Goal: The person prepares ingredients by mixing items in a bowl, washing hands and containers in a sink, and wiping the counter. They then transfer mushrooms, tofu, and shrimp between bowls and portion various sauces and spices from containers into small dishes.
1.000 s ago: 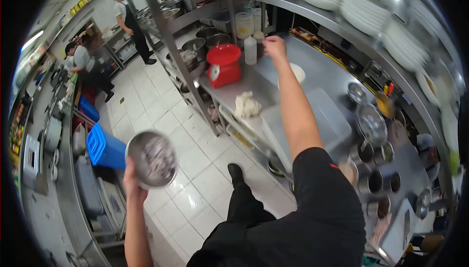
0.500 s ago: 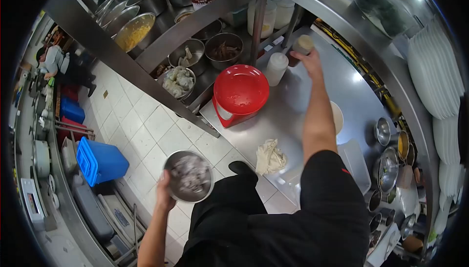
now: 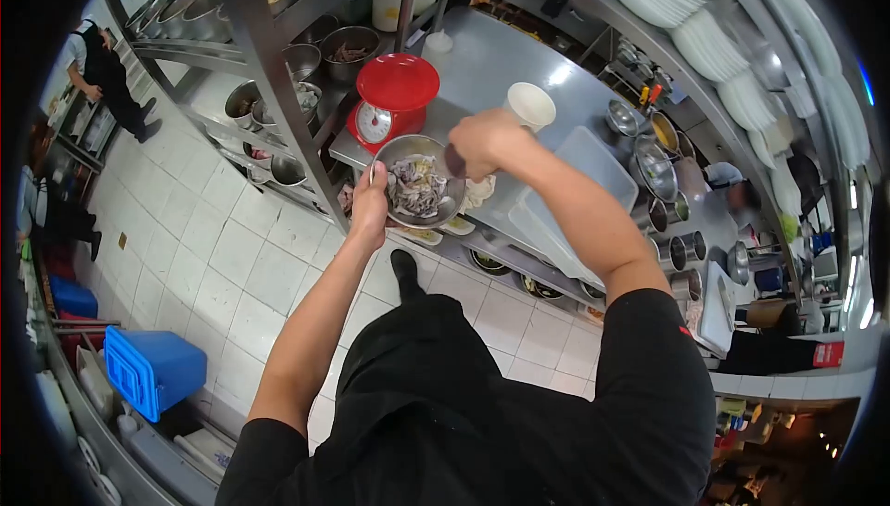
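My left hand (image 3: 370, 205) grips the rim of a metal bowl (image 3: 451, 193) and holds it above the floor by the counter edge. Inside lie pale grey, wet-looking pieces (image 3: 414, 187) with a yellowish patch on top. Over the bowl's right side my right hand (image 3: 489, 145) is closed around a dark bottle (image 3: 454, 161), which is tilted towards the bowl and mostly hidden by the fingers. Just behind the bowl stands a red kitchen scale (image 3: 375, 122) with a red pan (image 3: 399, 81). A crumpled cloth (image 3: 478, 192) shows beneath my right hand.
On the steel counter (image 3: 505, 52) are a white bowl (image 3: 531, 106), a squeeze bottle (image 3: 438, 44) and a clear plastic tray (image 3: 593, 168). A shelf post (image 3: 269, 70) rises at the left. A blue bin (image 3: 153, 369) stands lower left. Other people are at far left and right.
My right hand has brought the dark bottle from the back of the counter to above the bowl and tilted it. The bowl has moved up to the counter edge. My view has turned.
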